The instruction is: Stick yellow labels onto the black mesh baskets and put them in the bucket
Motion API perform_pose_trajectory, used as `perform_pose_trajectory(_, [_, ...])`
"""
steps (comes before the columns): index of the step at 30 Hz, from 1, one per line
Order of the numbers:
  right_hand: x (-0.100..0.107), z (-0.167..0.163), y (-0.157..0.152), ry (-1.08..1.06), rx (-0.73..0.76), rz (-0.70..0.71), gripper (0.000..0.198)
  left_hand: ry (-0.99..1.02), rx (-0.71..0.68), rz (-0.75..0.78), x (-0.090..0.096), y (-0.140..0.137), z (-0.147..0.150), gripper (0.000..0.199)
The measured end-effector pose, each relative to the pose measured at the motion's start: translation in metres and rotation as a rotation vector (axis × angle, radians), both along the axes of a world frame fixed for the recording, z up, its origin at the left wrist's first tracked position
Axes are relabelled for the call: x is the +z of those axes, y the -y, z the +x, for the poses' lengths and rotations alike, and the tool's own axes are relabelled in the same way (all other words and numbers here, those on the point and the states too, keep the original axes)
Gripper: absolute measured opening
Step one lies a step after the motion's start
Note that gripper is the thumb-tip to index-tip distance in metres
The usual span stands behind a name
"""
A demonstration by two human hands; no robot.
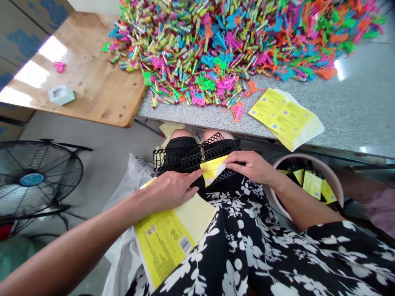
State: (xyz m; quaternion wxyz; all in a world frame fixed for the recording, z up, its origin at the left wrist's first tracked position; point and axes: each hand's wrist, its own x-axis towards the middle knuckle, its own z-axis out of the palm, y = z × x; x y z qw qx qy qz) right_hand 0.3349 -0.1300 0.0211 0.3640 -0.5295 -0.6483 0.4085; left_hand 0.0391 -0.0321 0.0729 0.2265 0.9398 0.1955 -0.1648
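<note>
A small yellow sticker (212, 168) with a white curled corner lies over black plastic mesh baskets (191, 158) on the lap. Thumb and fingers of my right hand (249, 164) pinch the sticker's right end. My left hand (169, 189) has its index finger stretched to the sticker's left edge, with the thumb apart; its other fingers are partly hidden. Below that hand, a yellow label sheet (163, 242) with a bare, pale backing area rests on the lap. How far the sticker touches the mesh, I cannot tell.
Small colourful plastic pieces (185, 49) are heaped on the grey speckled table (348, 107), beside a stack of yellow label sheets (286, 117). A round bin (338, 181) at right holds labelled black items. A wooden table (101, 82) and black fan (31, 179) stand left.
</note>
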Motion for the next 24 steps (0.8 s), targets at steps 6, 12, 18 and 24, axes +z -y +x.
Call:
perform_pose_trajectory(6, [-0.002,0.006,0.004,0.151,0.063,0.009,0.025,-0.025,-0.009,0.029,-0.002,0.002,0.002,0.062])
perform_pose_trajectory(12, [0.005,0.011,0.017,0.24,0.086,0.011,0.029,-0.021,0.004,0.028,-0.008,0.004,0.0,0.062])
perform_pose_trajectory(18, [0.008,-0.013,0.026,0.512,-0.126,0.253,0.016,-0.02,0.029,0.01,-0.008,0.005,0.0,0.061])
perform_pose_trajectory(24, [0.033,-0.063,0.031,0.472,-0.157,0.496,0.018,0.008,0.046,-0.003,-0.008,0.008,-0.002,0.06])
